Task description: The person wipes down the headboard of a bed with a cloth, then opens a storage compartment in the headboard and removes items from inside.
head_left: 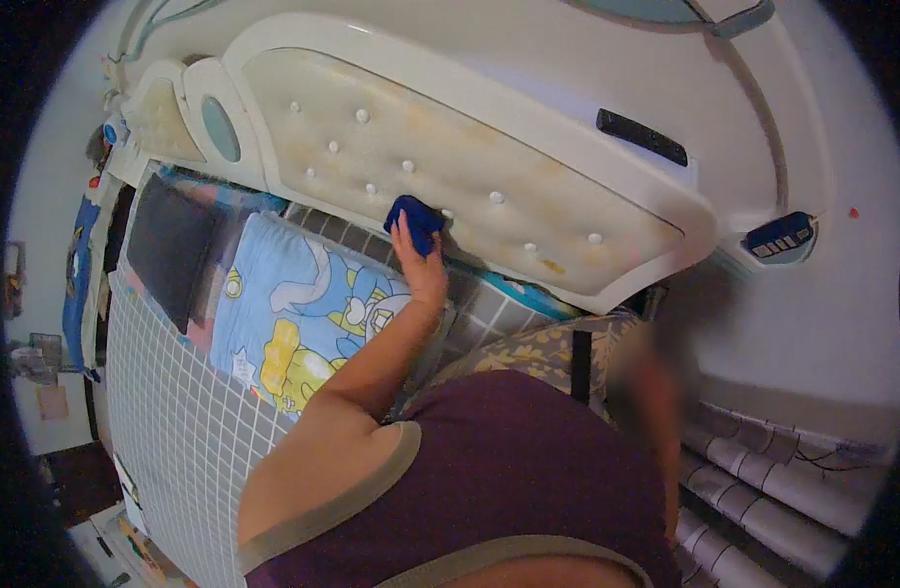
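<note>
Along a cream, button-tufted headboard (450,137), slanting from upper left to lower right in view: holding a bunched dark-blue cloth (414,220) at the headboard's lower edge, loosely curled under the nearer left hand (419,253). Well apart, toward lower right, a blurred right hand (654,377); cannot tell how open or whether holding anything.

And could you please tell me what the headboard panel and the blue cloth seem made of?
Headboard panel: probably padded leather or leatherette, smooth and cream, judging by its buttoned surface. Blue cloth: likely a soft, matte textile, since it bunches in folds; its fibre cannot be told.
</note>
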{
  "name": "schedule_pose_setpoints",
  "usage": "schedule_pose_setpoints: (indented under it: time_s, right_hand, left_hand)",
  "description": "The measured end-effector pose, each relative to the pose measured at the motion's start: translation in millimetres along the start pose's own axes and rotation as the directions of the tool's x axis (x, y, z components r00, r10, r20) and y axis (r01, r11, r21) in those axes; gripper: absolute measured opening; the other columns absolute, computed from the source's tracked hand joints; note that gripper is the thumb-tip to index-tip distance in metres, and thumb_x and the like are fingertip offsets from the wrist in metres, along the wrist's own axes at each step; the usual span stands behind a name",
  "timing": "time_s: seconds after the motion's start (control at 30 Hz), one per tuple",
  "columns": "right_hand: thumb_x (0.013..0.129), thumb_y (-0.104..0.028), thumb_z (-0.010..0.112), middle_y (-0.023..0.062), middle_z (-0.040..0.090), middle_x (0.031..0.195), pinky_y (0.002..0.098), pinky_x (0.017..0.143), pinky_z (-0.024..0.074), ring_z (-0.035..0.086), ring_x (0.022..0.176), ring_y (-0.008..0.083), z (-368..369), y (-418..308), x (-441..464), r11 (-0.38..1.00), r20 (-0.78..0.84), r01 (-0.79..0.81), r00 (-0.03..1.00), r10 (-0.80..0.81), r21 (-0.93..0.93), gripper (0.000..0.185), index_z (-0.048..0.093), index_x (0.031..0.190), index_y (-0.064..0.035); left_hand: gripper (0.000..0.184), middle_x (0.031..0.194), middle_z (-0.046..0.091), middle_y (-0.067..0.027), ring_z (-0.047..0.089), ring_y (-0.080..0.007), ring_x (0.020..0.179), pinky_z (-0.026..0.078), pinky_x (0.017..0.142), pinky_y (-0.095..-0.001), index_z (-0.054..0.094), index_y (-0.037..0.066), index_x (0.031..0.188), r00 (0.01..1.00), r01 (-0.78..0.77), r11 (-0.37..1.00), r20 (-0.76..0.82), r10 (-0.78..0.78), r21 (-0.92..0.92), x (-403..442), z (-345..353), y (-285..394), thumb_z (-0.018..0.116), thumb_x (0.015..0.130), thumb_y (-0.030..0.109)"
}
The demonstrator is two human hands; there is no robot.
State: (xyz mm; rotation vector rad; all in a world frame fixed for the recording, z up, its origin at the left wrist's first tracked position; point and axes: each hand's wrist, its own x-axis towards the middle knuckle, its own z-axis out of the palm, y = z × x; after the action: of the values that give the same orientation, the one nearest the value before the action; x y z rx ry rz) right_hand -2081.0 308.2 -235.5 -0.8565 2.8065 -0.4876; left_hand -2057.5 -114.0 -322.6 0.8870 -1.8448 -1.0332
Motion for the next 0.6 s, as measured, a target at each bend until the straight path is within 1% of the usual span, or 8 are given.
schedule_pose_setpoints:
  time_s: [0.03, 0.13, 0.23, 0.33, 0.37, 0.43, 0.57, 0.6]
  right_hand:
    - [0.088, -0.021, 0.056, 0.0162, 0.062, 0.11, 0.0364, 0.092, 0.0427, 0.058, 0.104, 0.0281, 0, -9, 0, 0.874, 0.058, -0.245, 0.968, 0.243, 0.419, 0.031, 0.059, 0.111, -0.0008]
    - [0.087, -0.021, 0.057, 0.0164, 0.062, 0.107, 0.0351, 0.09, 0.0445, 0.059, 0.101, 0.0279, 5, -3, -6, 0.934, -0.056, -0.141, 0.984, 0.169, 0.328, 0.031, 0.06, 0.11, -0.0011]
    - [0.088, -0.015, 0.051, 0.0132, 0.059, 0.1, 0.0345, 0.082, 0.0454, 0.057, 0.092, 0.0241, -9, -3, -10, 0.978, -0.025, -0.128, 0.992, 0.126, -0.166, 0.025, 0.056, 0.108, -0.0031]
    - [0.088, -0.01, 0.044, 0.01, 0.055, 0.092, 0.0339, 0.075, 0.0463, 0.056, 0.083, 0.0204, -19, -5, -17, 0.796, 0.05, -0.055, 0.993, 0.106, -0.603, 0.021, 0.053, 0.106, -0.0052]
    - [0.088, -0.015, 0.049, 0.0117, 0.058, 0.097, 0.0339, 0.079, 0.0462, 0.057, 0.088, 0.0214, -16, -4, -20, 0.945, -0.018, -0.203, 0.979, 0.205, -0.257, 0.023, 0.056, 0.107, -0.0036]
    - [0.087, -0.025, 0.06, 0.0152, 0.063, 0.106, 0.0338, 0.085, 0.0461, 0.06, 0.097, 0.0234, -14, -1, -31, 0.787, -0.017, -0.366, 0.902, 0.431, 0.497, 0.033, 0.061, 0.109, -0.0005]
    - [0.087, -0.022, 0.059, 0.0137, 0.064, 0.105, 0.0327, 0.085, 0.046, 0.06, 0.097, 0.0218, -4, -5, -25, 0.785, 0.047, -0.341, 0.927, 0.371, 0.517, 0.031, 0.06, 0.109, 0.0002]
    - [0.087, -0.021, 0.059, 0.0138, 0.064, 0.105, 0.0328, 0.086, 0.046, 0.06, 0.097, 0.0223, -1, -8, -20, 0.773, 0.064, -0.336, 0.931, 0.361, 0.538, 0.031, 0.06, 0.109, 0.0002]
  left_hand:
    - [0.067, 0.136, 0.034, -0.0229, 0.032, -0.0393, 0.126, 0.025, 0.105, -0.0436, 0.035, 0.008, 0.136, 0.997, -0.053, 0.998, -0.054, 0.052, -0.016, 1, 4, 0, 0.064, 0.075, 0.001]
    - [0.065, 0.132, 0.037, -0.0228, 0.036, -0.0366, 0.122, 0.028, 0.103, -0.0428, 0.037, 0.003, 0.133, 0.984, -0.035, 0.996, -0.175, 0.02, -0.083, 22, 16, -14, 0.062, 0.074, -0.002]
    - [0.058, 0.124, 0.045, -0.0205, 0.046, -0.0321, 0.111, 0.035, 0.097, -0.0392, 0.038, 0.0, 0.129, 0.934, 0.065, 0.938, -0.309, -0.177, -0.341, 68, 15, -54, 0.059, 0.075, -0.005]
    - [0.058, 0.125, 0.046, -0.0168, 0.052, -0.0281, 0.105, 0.042, 0.091, -0.037, 0.03, 0.002, 0.133, 0.803, 0.183, 0.778, -0.366, -0.471, -0.6, 131, -4, -118, 0.057, 0.082, -0.003]
    - [0.06, 0.126, 0.045, -0.0161, 0.051, -0.0271, 0.106, 0.042, 0.091, -0.0369, 0.027, 0.004, 0.135, 0.784, 0.19, 0.749, -0.362, -0.505, -0.634, 133, -6, -112, 0.057, 0.083, -0.001]
    - [0.062, 0.128, 0.044, -0.0151, 0.05, -0.0258, 0.108, 0.042, 0.092, -0.0367, 0.023, 0.006, 0.137, 0.775, 0.244, 0.694, -0.294, -0.559, -0.677, 121, -10, -78, 0.056, 0.085, 0.002]
    - [0.063, 0.133, 0.04, -0.0115, 0.046, -0.025, 0.113, 0.036, 0.098, -0.0358, 0.018, 0.015, 0.14, 0.802, 0.411, 0.627, -0.064, -0.593, -0.662, 41, 20, -39, 0.055, 0.089, 0.02]
    - [0.067, 0.135, 0.039, -0.0108, 0.043, -0.0253, 0.116, 0.033, 0.099, -0.036, 0.015, 0.017, 0.141, 0.723, 0.565, 0.513, 0.09, -0.685, -0.646, 16, 23, -15, 0.056, 0.089, 0.025]
